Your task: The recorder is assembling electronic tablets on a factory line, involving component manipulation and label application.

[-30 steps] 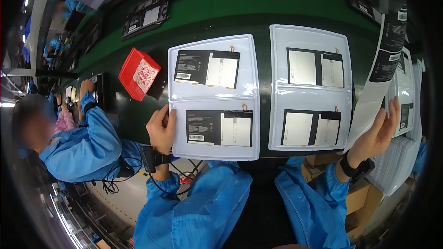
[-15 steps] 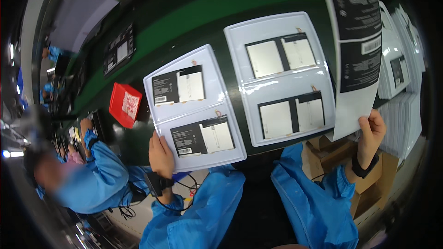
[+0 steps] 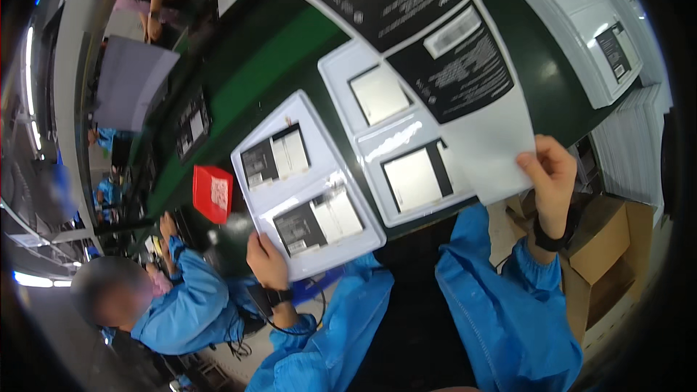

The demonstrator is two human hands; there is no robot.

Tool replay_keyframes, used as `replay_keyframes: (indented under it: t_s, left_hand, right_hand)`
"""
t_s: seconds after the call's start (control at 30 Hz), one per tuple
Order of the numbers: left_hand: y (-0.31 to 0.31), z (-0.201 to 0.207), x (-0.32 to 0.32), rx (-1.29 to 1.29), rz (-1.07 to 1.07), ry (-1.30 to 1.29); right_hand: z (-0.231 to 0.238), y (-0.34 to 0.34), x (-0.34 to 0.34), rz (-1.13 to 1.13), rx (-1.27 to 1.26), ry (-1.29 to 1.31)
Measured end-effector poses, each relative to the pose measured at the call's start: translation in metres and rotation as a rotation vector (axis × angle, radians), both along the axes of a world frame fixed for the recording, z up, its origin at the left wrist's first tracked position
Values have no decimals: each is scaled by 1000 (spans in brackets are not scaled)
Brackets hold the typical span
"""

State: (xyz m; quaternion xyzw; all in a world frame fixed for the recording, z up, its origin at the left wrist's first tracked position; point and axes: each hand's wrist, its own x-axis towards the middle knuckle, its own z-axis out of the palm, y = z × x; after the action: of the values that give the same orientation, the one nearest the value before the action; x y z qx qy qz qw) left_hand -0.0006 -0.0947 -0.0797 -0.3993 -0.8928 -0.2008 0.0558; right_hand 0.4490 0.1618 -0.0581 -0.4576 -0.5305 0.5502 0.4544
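Observation:
My right hand point(image 3: 553, 178) pinches the lower corner of a large label sheet point(image 3: 483, 149), with black printed labels in a column and a pale blank end. The sheet slants over the right-hand white plastic tray point(image 3: 370, 147) and hides part of it. Two flat battery packs lie there; the lower battery pack point(image 3: 414, 180) shows a bare pale face. My left hand point(image 3: 267, 261) grips the near left edge of the other white plastic tray point(image 3: 348, 245). In that tray sit two more; the nearer labelled battery pack point(image 3: 294, 232) has a black label on its left half.
A red bin point(image 3: 212, 192) stands left of the trays on the dark green table point(image 3: 555, 76). Stacked white trays point(image 3: 628, 131) rise at the right, above an open cardboard box point(image 3: 610, 247). A co-worker in a blue sleeve point(image 3: 192, 276) sits at the left.
My right hand has swung the label sheet leftward, from beside the right-hand tray to over it. My left hand stays at the left tray's edge. The whole view has turned slightly.

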Motion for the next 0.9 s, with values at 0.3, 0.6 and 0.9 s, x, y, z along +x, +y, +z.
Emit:
replay_keyframes:
  t_s: [0.3,0.6,0.9]
  left_hand:
    - [-19,11,15,-91,258,-444]
    - [-18,-11,27,149,24,157]
    - [196,86,138,456,-1020,-1258]
  right_hand:
    - [-16,-1,13,-39,94,-49]
    - [-5,-10,-8,48,19,-38]
    - [-5,-34,-8,82,-30,-21]
